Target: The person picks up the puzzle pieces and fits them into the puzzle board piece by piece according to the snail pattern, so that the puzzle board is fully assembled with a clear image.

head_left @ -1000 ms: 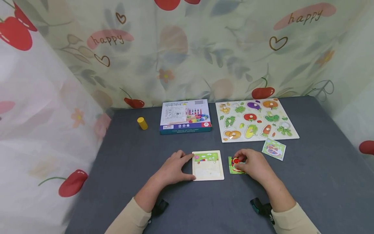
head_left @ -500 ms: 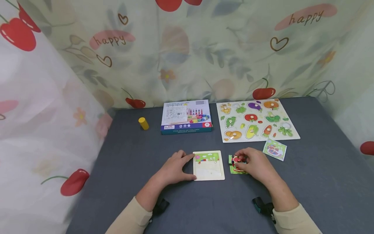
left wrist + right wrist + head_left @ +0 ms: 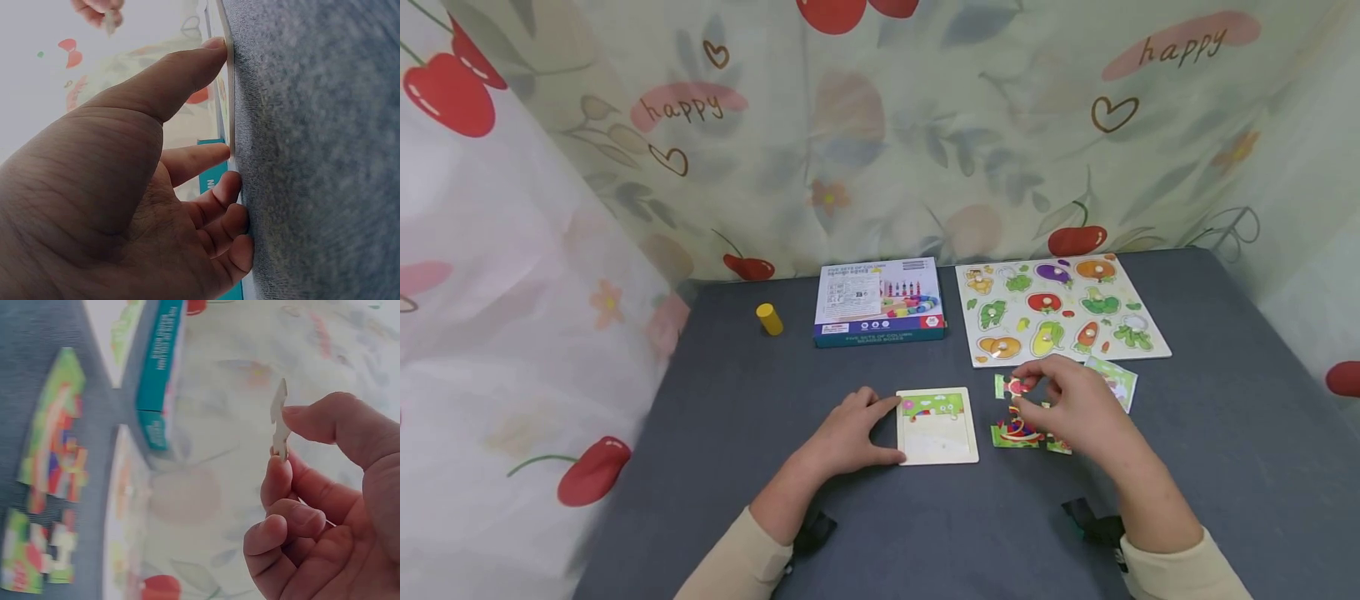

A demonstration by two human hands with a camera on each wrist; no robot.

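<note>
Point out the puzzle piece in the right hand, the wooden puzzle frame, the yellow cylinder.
Puzzle piece [image 3: 278, 419]: right wrist view, middle of its pale face.
Wooden puzzle frame [image 3: 937, 437]: head view, bare lower floor inside the rim.
Yellow cylinder [image 3: 771, 322]: head view, its side.

A dark grey, cloth-textured tabletop [image 3: 715, 400] spreads at six o'clock below a pale backdrop [image 3: 895, 192] at twelve, printed with leaves [image 3: 981, 21] and "happy" lettering [image 3: 689, 103], while a white, cherry-printed sheet [image 3: 482, 333] hangs at nine and a plainer pale sheet [image 3: 1318, 292] at three, in soft light.
</note>
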